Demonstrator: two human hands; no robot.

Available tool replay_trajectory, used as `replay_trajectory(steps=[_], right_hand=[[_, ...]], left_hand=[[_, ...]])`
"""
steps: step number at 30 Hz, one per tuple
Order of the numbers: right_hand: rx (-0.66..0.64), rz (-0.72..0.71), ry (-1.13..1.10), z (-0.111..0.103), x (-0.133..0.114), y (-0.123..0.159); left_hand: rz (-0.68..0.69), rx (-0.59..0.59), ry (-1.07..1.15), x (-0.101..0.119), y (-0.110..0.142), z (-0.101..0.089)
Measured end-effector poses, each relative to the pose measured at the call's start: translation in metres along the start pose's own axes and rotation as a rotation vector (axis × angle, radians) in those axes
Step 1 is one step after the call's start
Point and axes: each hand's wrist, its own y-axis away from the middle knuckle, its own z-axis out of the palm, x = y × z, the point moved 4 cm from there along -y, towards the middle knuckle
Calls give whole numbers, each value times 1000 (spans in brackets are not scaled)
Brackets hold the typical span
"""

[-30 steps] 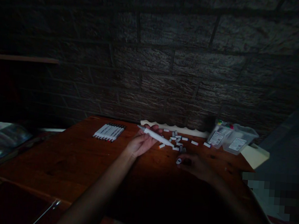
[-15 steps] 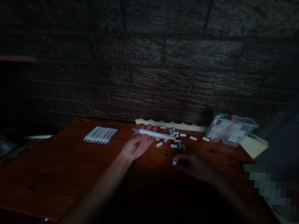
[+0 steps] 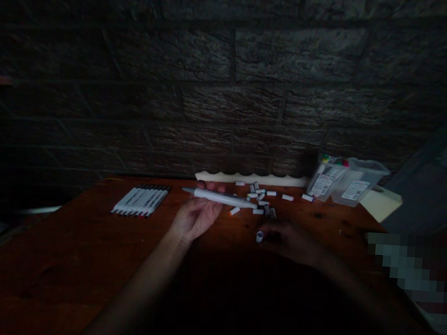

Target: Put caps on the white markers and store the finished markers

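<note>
A white marker (image 3: 217, 196) with its tips bare lies across the fingers of my left hand (image 3: 195, 217), the thumb closed over it. It is held level above the table, its grey end to the left and its dark end to the right. Lower and to the right, my right hand (image 3: 291, 241) pinches a small white marker cap (image 3: 259, 236), whose hollow end faces me. The cap and the marker are apart. Several loose white caps (image 3: 271, 194) with coloured ends are scattered behind my hands.
A neat row of white markers (image 3: 141, 201) lies on the wooden table (image 3: 68, 248) at the left. Two clear plastic containers (image 3: 358, 182) stand at the back right, one holding markers. Beside them is a pale block (image 3: 383, 204). A white wavy-edged strip (image 3: 245, 179) runs along the brick wall (image 3: 197, 104).
The view has turned slightly, so the table's contents sit a little further left and higher. Both hands keep their hold on the marker and the cap.
</note>
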Motion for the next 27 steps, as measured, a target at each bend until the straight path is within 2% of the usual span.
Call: replay_trajectory(steps=[6,16,23,27], right_hand=[[-13,-16,-25,1,-2,0],[-10,3,-5,0,0,-1],[-5,-2,0,0,-1,-1],[-14,5,16,0,2,0]], left_hand=[[2,55,-37,1,2,-6],[-36,-36,-35,-1,5,0],[-20,-99,60,-3,1,22],[-27,-10,58,-4,-5,28]])
